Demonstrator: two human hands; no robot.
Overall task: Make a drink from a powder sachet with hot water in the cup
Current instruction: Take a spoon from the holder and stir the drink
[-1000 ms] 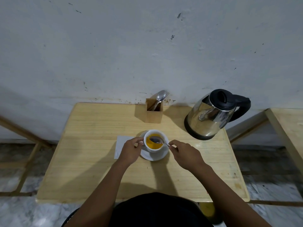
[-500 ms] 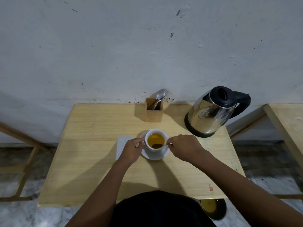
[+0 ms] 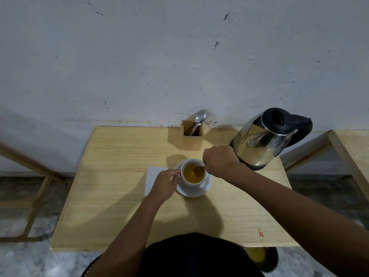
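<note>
A white cup [image 3: 186, 181] full of amber liquid stands on a white saucer [image 3: 199, 191] in the middle of the wooden table [image 3: 111, 206]. My left hand [image 3: 164, 183] pinches the cup's handle on its left side. My right hand [image 3: 218, 161] hovers at the cup's upper right rim, fingers closed on a spoon [image 3: 199, 169] whose bowl is sunk in the liquid. A white sachet or paper [image 3: 152, 175] lies flat just left of the saucer, partly under my left hand.
A steel kettle [image 3: 261, 140] with a black lid stands at the back right, close behind my right hand. A wooden holder [image 3: 191, 137] with cutlery sits against the wall. A second table edge [image 3: 351, 148] lies to the right; a dark bin [image 3: 263, 258] sits below the table.
My right hand has swung from the cup's near right side up to its far right rim, carrying the spoon round inside the liquid. The left hand stays on the handle.
</note>
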